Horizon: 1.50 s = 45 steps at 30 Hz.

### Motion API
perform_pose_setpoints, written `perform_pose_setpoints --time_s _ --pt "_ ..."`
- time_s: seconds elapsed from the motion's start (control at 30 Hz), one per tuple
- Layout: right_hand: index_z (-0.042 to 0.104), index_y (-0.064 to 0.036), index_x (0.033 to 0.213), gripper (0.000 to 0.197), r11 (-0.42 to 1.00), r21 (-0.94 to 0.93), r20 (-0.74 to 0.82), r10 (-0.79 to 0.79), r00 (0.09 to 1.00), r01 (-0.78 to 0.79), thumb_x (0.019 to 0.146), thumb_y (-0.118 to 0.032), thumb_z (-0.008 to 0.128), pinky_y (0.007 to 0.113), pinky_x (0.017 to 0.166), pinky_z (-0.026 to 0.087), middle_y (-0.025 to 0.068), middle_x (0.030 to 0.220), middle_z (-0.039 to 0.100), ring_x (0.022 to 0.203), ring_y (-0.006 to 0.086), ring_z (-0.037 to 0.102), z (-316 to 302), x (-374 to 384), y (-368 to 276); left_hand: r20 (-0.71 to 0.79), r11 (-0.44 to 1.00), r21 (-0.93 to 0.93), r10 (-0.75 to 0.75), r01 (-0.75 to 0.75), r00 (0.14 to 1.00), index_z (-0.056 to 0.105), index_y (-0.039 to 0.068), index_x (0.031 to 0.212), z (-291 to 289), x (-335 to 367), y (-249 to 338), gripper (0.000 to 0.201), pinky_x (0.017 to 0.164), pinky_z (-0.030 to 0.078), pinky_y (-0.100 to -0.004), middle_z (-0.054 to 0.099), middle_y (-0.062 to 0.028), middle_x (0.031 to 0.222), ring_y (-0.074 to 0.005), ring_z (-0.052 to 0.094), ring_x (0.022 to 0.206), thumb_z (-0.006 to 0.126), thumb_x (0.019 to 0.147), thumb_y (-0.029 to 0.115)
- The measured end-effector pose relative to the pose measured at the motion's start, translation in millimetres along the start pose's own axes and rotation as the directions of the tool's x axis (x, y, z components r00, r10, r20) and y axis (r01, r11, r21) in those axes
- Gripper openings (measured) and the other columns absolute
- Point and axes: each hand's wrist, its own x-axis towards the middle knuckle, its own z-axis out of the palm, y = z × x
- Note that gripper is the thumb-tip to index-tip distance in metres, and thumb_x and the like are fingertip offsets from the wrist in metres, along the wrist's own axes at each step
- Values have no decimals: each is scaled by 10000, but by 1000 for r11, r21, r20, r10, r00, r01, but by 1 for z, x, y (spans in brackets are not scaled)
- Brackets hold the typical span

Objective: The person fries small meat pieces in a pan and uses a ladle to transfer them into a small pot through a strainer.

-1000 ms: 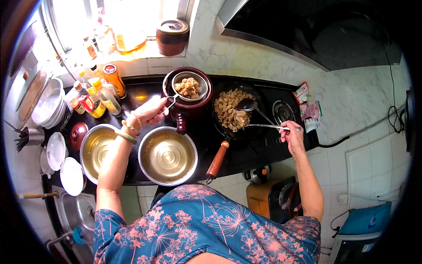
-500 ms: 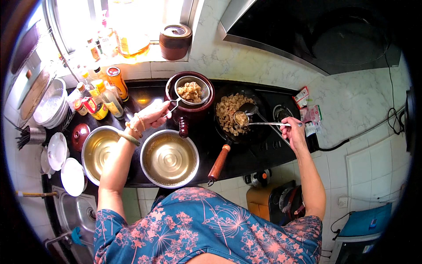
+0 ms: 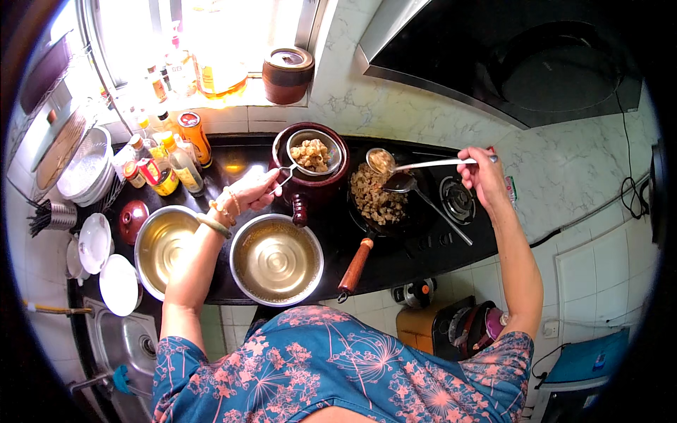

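My left hand [image 3: 255, 190], with bracelets on its wrist, is closed round the thin handle of a strainer [image 3: 338, 156]. That strainer sits over the mouth of a dark brown clay pot [image 3: 280, 151] and has light brown food pieces [image 3: 310, 154] in it. In my right hand [image 3: 482, 175] is the long handle of a metal ladle [image 3: 423, 165]. Its bowl, with some food inside, hangs over the far side of a dark wok [image 3: 416, 215]. Browned chopped food [image 3: 377, 197] covers the wok's left part. A dark-headed turner [image 3: 400, 183] leans in the wok.
Two metal basins [image 3: 276, 260] [image 3: 163, 243] stand on the near counter. The wok's wooden handle [image 3: 355, 266] sticks out over the front edge. A burner [image 3: 457, 199] lies right of the wok. Bottles [image 3: 169, 169], white dishes [image 3: 118, 284] and a brown lid [image 3: 132, 221] are left; a range hood [image 3: 479, 63] overhangs.
My right hand has lifted the ladle up and away from the food, toward the wok's far rim. My left hand still holds the strainer over the pot. The view has shifted slightly.
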Motion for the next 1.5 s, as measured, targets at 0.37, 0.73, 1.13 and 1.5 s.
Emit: perform_pose_setpoints --time_s 0.37,0.73,1.13,1.5 --pt "646 8 846 255 967 -134 312 -164 936 215 926 -178 491 222 422 434 70 664 606 503 82 528 116 23 -1 6 997 -74 -12 12 1000 537 91 795 2 -2 1 465 337 173 -208 358 56 482 -42 264 364 433 973 508" --pt "596 11 885 41 110 -351 707 -620 340 930 864 -20 580 374 620 492 140 789 564 689 308 577 116 -21 25 37 984 -176 -13 19 999 531 97 811 -1 2 -8 453 354 167 -197 347 73 508 -33 242 391 428 976 506" --pt "630 12 936 159 664 -330 352 -572 741 670 937 -95 512 282 568 471 68 757 586 638 151 572 79 -39 31 49 991 -122 -39 44 998 540 106 822 0 0 -1 473 367 184 -215 330 68 485 -46 240 387 364 993 510" --pt "639 -18 881 310 906 -421 -53 33 998 -52 965 -271 481 201 425 409 16 668 569 529 44 512 -10 -74 83 88 988 -149 -38 50 995 535 100 803 -4 3 -5 472 348 168 -212 306 73 480 -44 219 377 359 1001 491"
